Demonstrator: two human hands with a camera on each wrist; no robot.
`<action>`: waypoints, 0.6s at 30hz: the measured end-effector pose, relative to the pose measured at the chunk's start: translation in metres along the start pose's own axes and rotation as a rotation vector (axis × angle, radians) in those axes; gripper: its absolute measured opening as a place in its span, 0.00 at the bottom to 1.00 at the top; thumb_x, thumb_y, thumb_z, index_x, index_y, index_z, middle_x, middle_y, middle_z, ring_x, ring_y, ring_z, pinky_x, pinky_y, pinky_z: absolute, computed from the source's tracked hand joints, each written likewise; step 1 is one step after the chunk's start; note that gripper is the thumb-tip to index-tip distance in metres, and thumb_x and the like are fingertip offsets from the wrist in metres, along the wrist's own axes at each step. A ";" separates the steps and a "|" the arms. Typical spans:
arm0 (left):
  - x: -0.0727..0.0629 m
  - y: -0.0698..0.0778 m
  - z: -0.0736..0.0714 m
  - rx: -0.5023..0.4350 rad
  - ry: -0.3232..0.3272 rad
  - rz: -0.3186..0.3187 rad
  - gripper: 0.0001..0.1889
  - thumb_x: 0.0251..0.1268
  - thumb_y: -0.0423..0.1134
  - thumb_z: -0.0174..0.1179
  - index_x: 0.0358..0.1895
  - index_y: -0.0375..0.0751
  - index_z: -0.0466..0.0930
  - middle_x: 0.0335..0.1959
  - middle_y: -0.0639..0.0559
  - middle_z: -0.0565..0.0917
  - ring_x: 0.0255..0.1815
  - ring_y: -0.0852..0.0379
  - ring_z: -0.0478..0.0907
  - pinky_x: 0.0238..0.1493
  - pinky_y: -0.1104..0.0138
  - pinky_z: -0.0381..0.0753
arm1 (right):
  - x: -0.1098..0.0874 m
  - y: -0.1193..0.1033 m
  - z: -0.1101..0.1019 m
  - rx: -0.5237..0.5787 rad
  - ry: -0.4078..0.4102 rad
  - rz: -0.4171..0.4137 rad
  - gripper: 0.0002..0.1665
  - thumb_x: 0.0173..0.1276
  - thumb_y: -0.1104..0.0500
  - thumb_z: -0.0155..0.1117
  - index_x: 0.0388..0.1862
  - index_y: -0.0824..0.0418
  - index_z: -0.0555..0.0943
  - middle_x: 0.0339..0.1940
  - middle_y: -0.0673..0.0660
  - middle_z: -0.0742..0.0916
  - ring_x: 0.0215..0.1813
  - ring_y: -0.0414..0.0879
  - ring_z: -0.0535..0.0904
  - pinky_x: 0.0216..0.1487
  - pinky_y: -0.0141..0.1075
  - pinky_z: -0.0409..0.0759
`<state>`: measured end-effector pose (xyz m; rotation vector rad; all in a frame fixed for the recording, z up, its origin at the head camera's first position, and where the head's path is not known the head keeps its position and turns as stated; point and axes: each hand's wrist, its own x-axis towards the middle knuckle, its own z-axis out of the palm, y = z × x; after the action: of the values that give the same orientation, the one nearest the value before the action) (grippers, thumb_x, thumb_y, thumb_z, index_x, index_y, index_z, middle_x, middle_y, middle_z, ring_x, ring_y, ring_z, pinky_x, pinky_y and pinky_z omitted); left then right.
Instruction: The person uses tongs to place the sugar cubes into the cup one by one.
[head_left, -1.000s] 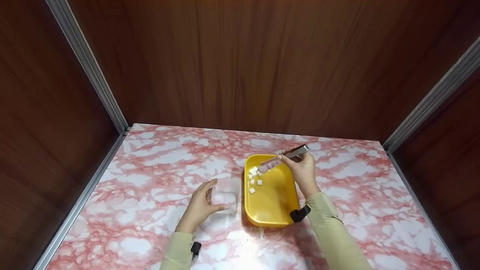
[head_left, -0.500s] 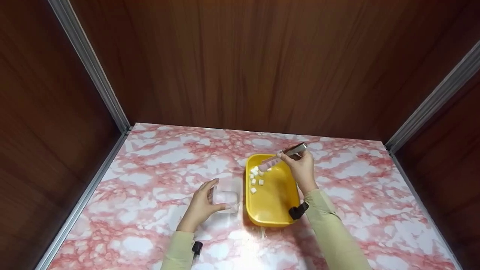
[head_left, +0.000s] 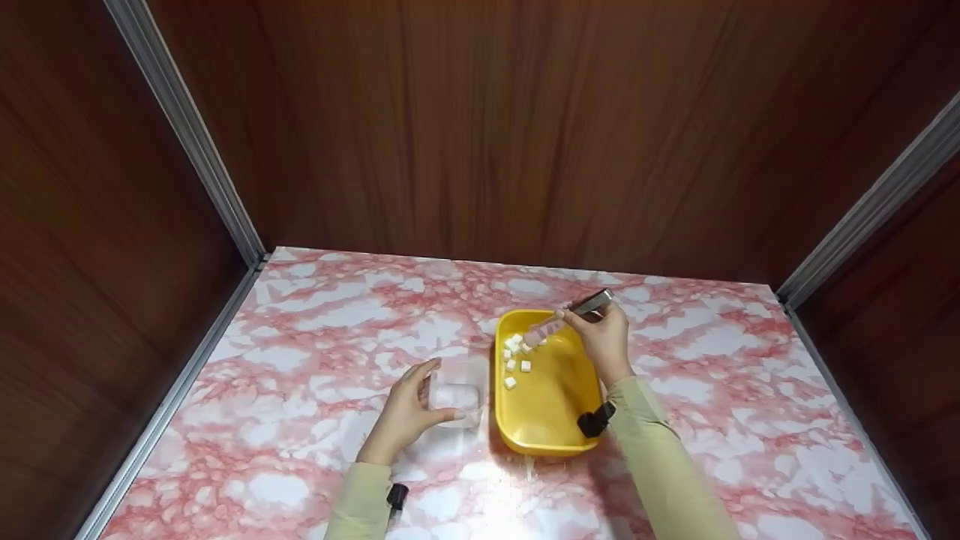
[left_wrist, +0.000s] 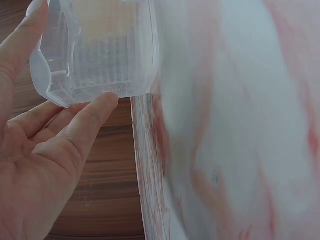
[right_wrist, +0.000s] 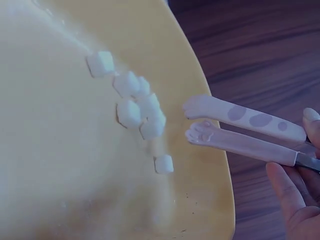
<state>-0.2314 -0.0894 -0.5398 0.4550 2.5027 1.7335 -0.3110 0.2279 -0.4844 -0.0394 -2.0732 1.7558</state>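
My left hand (head_left: 405,412) holds a clear plastic container (head_left: 457,397) by its side, thumb at the near end and fingers at the far end. In the left wrist view the container (left_wrist: 105,55) has ribbed walls, and a fingertip touches its rim. My right hand (head_left: 609,341) grips tongs (head_left: 546,330) with metal handles and pink, paw-shaped arms. These tongs (right_wrist: 245,146) reach over the yellow basin (head_left: 547,424), their tips slightly apart with nothing between them. Several white cubes (head_left: 526,366) lie at the basin's left side; the cluster of cubes (right_wrist: 129,114) is close to the tips.
Basin and container stand side by side on a red-and-white marbled table (head_left: 300,360). Brown wood-grain panels (head_left: 480,135) enclose the back and both sides, with metal rails (head_left: 180,127) at the corners. A small wet streak (head_left: 529,469) shows in front of the basin.
The tongs' tips have shifted slightly to the right over the basin. Both hands keep their holds, and the whole head view has drifted a little.
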 end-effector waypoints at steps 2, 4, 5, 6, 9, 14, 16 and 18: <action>0.000 0.000 0.000 0.008 0.002 -0.003 0.47 0.46 0.46 0.75 0.72 0.43 0.61 0.68 0.44 0.65 0.69 0.39 0.60 0.61 0.57 0.69 | 0.001 0.001 0.000 -0.016 0.006 0.005 0.14 0.52 0.68 0.76 0.36 0.69 0.81 0.35 0.61 0.84 0.34 0.45 0.83 0.36 0.29 0.80; 0.000 0.001 0.000 0.016 0.003 -0.006 0.47 0.45 0.48 0.75 0.72 0.45 0.61 0.68 0.45 0.65 0.69 0.40 0.61 0.61 0.57 0.70 | 0.001 0.002 0.001 -0.033 0.009 0.010 0.14 0.52 0.67 0.76 0.35 0.69 0.81 0.34 0.60 0.84 0.33 0.44 0.82 0.35 0.28 0.80; 0.000 0.000 0.000 0.018 0.004 -0.008 0.47 0.45 0.48 0.75 0.72 0.45 0.61 0.68 0.46 0.65 0.69 0.40 0.61 0.61 0.58 0.70 | 0.001 0.002 0.001 -0.041 0.010 0.014 0.14 0.52 0.67 0.76 0.35 0.69 0.81 0.34 0.61 0.84 0.33 0.44 0.82 0.35 0.28 0.80; 0.000 0.000 0.000 0.019 0.003 -0.005 0.47 0.45 0.48 0.75 0.72 0.45 0.61 0.68 0.45 0.65 0.69 0.40 0.61 0.61 0.58 0.70 | 0.002 0.002 0.002 -0.052 0.011 0.017 0.14 0.52 0.67 0.77 0.35 0.69 0.81 0.34 0.60 0.84 0.33 0.44 0.81 0.34 0.28 0.79; 0.000 0.000 0.000 0.025 0.005 -0.003 0.47 0.45 0.48 0.75 0.72 0.45 0.62 0.68 0.45 0.66 0.69 0.41 0.61 0.62 0.59 0.69 | 0.002 0.002 0.003 -0.077 0.009 0.028 0.14 0.52 0.66 0.77 0.35 0.69 0.82 0.34 0.60 0.84 0.33 0.44 0.81 0.33 0.27 0.79; 0.000 0.000 0.001 0.013 0.004 0.001 0.48 0.45 0.48 0.75 0.72 0.43 0.61 0.68 0.44 0.65 0.69 0.40 0.61 0.62 0.59 0.68 | 0.001 0.003 0.004 -0.081 -0.004 0.035 0.17 0.52 0.66 0.77 0.38 0.72 0.82 0.36 0.64 0.85 0.37 0.50 0.81 0.33 0.25 0.78; 0.000 0.000 0.000 0.006 0.003 -0.002 0.48 0.45 0.48 0.75 0.72 0.41 0.61 0.68 0.44 0.65 0.69 0.40 0.60 0.62 0.58 0.68 | 0.001 0.003 0.005 -0.077 -0.009 0.040 0.17 0.52 0.66 0.77 0.38 0.72 0.81 0.37 0.65 0.84 0.37 0.51 0.81 0.33 0.25 0.78; 0.000 0.001 0.000 0.003 0.004 -0.005 0.49 0.45 0.48 0.75 0.72 0.40 0.61 0.69 0.44 0.65 0.69 0.40 0.60 0.62 0.57 0.68 | 0.001 0.004 0.005 -0.078 -0.010 0.040 0.16 0.52 0.66 0.77 0.38 0.72 0.81 0.36 0.64 0.84 0.37 0.50 0.81 0.33 0.26 0.78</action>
<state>-0.2315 -0.0890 -0.5393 0.4456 2.5075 1.7304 -0.3145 0.2240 -0.4882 -0.0958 -2.1617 1.7013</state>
